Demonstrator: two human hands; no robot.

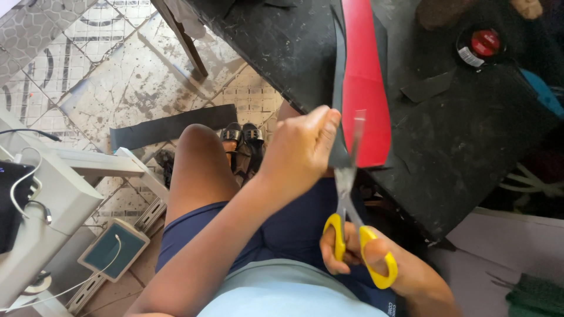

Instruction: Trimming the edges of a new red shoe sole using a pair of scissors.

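Observation:
My left hand [302, 149] pinches the near edge of a long red sheet with a black backing [365, 88], holding it upright above my lap. My right hand [376, 258] grips yellow-handled scissors [352, 217], fingers through both loops. The steel blades point up and are slightly parted around the sheet's lower end, just right of my left fingertips. The sheet stretches away over the black worktable [470, 129].
A small round tin with a red lid [483, 44] sits on the worktable's far right. A black strip [170, 126] lies on the tiled floor by black sandals [244, 138]. A white machine stand [53, 194] with cables is at my left.

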